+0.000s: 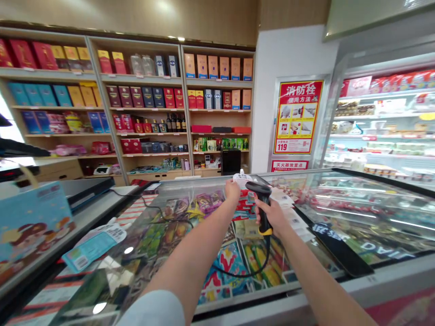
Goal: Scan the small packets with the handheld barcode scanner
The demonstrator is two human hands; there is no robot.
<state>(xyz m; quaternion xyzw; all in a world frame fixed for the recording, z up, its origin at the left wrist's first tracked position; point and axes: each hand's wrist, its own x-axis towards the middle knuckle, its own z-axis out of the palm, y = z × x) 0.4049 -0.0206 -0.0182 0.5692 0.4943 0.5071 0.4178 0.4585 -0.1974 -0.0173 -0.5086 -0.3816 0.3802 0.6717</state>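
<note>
My right hand (273, 215) is wrapped round the grip of a black barcode scanner (261, 192) with a yellow ring near its cable end. The scanner's head points left and away. My left hand (232, 191) pinches a package with a white printed top (242, 179) just beyond the scanner head; its lower part is partly hidden. Both hands are over the glass top of a chest freezer (207, 296). A similar light blue package (91, 246) with a white top and a barcode lies at the left.
A black cable (243, 275) loops from the scanner over the freezer. White paper slips (295, 217) and a black panel (340, 249) lie to the right. At left stands a blue printed box (34, 226). Shelves of boxes (152, 97) and a lit display fridge (380, 122) are behind.
</note>
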